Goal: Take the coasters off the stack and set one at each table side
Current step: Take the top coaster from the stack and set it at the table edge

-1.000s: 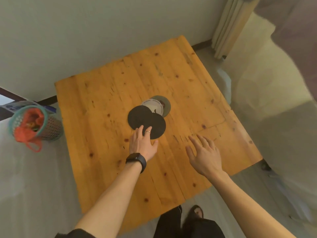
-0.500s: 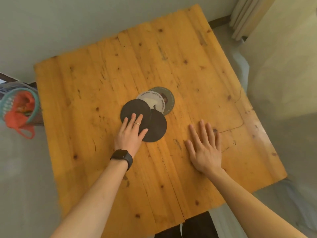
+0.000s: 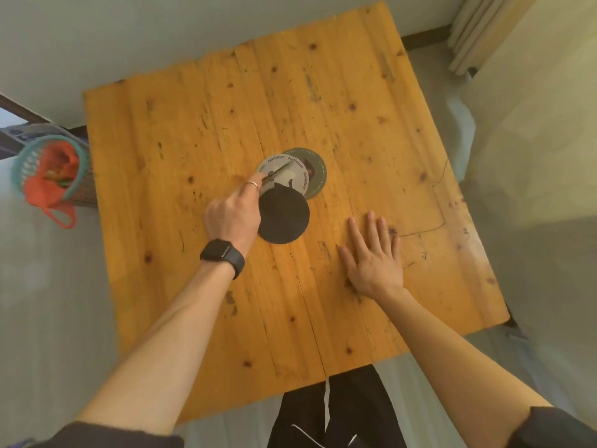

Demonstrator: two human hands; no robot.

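Round coasters lie fanned in the middle of the wooden table (image 3: 193, 124). A black coaster (image 3: 286, 219) sits nearest me, overlapping a white printed coaster (image 3: 290, 177), which overlaps a grey-green coaster (image 3: 316, 171) behind it. My left hand (image 3: 235, 215), with a ring and a black watch, pinches another coaster (image 3: 277, 173) by its rim; it is tipped up so that only its thin edge shows above the white one. My right hand (image 3: 371, 257) rests flat on the table, fingers spread, to the right of the coasters and apart from them.
A teal basket (image 3: 48, 169) with orange netting stands on the floor off the table's left side. Walls run close behind the table, and a curtain (image 3: 468, 33) hangs at the far right. My legs are at the near edge.
My left hand went from lying flat on the left black coaster to pinching it and tipping it up off the table. My right hand stayed flat. The view shifted closer over the table.
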